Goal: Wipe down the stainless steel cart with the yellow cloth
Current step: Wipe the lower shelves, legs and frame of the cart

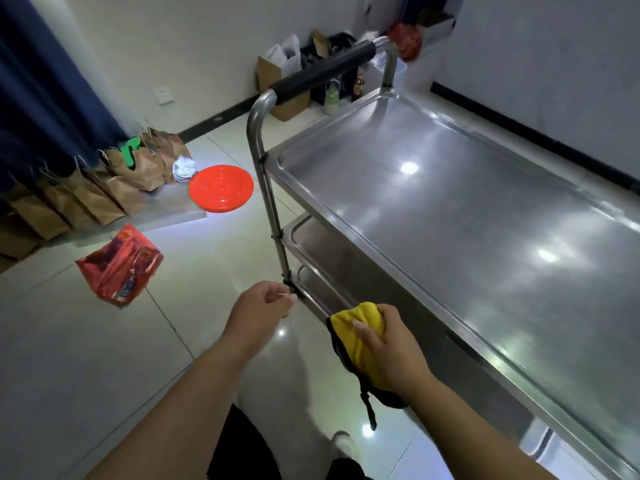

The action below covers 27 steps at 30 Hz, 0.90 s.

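Note:
The stainless steel cart [450, 216] fills the right half of the head view, its bare top tray reflecting ceiling lights. A black-padded handle [322, 72] crosses its far end, and lower shelves [322, 251] show at the left side. My right hand [391, 344] grips the bunched yellow cloth [360, 327], which has a dark underside and a hanging strap, just below the near left rim of the top tray. My left hand [259, 306] hovers beside the cart's left upright post [273, 216], fingers loosely curled and holding nothing.
On the tiled floor at left lie a red foil bag [121, 265] and a low board with a red round disc [221, 188], brown paper bags [104, 188] and white dishes [183, 168]. Boxes and bags [298, 74] stand against the far wall.

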Available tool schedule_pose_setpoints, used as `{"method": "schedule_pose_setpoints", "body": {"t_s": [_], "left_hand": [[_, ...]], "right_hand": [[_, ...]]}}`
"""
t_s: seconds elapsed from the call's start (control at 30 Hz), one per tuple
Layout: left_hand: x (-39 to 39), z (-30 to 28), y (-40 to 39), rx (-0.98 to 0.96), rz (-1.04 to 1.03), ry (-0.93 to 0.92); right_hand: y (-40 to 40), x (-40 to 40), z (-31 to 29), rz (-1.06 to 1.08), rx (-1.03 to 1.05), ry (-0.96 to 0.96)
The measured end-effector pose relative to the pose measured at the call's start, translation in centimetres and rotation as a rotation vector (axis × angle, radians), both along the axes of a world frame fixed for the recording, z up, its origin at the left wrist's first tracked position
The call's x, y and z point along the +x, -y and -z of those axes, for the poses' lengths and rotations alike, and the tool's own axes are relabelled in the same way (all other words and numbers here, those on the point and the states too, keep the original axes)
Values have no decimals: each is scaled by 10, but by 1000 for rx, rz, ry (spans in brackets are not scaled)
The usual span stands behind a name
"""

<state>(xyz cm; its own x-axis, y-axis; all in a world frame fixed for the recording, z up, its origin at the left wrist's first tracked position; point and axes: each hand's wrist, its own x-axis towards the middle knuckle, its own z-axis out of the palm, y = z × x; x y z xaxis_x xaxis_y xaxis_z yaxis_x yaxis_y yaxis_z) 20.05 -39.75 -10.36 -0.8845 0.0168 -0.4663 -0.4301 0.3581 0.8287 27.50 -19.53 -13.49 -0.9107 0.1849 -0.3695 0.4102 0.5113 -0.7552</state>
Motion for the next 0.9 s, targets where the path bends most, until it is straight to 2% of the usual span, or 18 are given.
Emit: {"method": "schedule_pose_setpoints", "body": {"t_s": [0.27, 0.5, 0.67, 0.9], "left_hand": [[-96, 16, 56, 1, 213, 2], [-163, 47, 102, -50, 319, 34], [-185, 83, 105, -73, 321, 60], [-219, 154, 95, -94, 246, 23]], "right_hand": [[73, -58, 16, 236, 7, 52], [128, -102, 35, 329, -14, 86], [132, -126, 56, 343, -7, 99], [113, -162, 118, 300, -12, 82]]}}
